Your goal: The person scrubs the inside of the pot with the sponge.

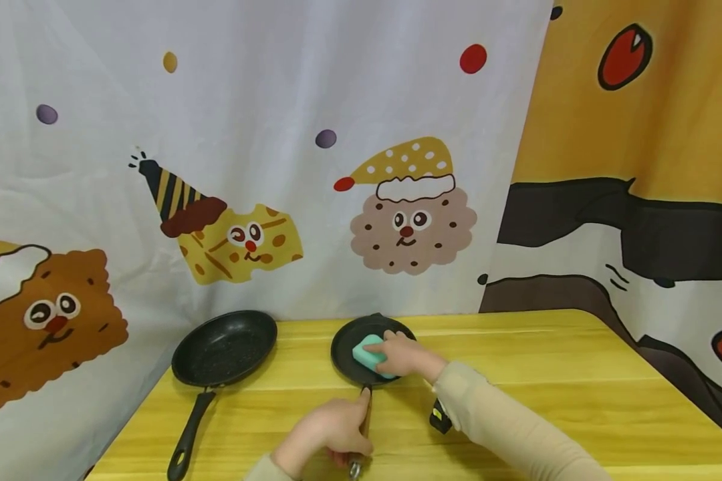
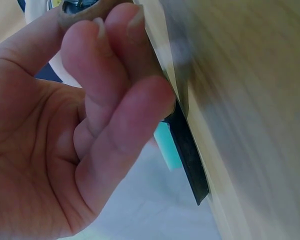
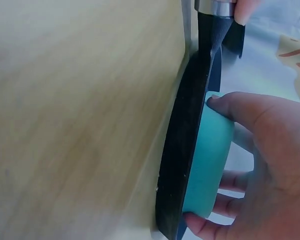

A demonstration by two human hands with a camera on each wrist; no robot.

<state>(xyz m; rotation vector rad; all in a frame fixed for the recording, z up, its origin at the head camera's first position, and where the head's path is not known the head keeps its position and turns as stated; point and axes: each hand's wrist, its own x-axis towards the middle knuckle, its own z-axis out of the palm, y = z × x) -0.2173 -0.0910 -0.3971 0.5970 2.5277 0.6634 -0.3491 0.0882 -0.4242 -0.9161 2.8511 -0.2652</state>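
Note:
A small, shallow black frying pan (image 1: 344, 357) rests on the wooden table near its back edge. My left hand (image 1: 339, 427) grips its brown handle (image 1: 366, 421), fingers curled around it in the left wrist view. In the right hand (image 1: 404, 354) is a turquoise sponge (image 3: 210, 155), pinched between thumb and fingertips, its flat side against the inside of the pan. Part of the pan floor lies hidden under the sponge and fingers. The left wrist view shows the dark pan edge (image 2: 187, 155) with a bit of sponge beyond the fingers.
A larger black frying pan (image 1: 225, 347) stands at the left of the table (image 1: 517, 374), its handle toward me. Beside the right sleeve is a small black item (image 1: 439, 417) with a yellow mark. A cartoon-printed curtain (image 1: 277, 100) hangs behind the table.

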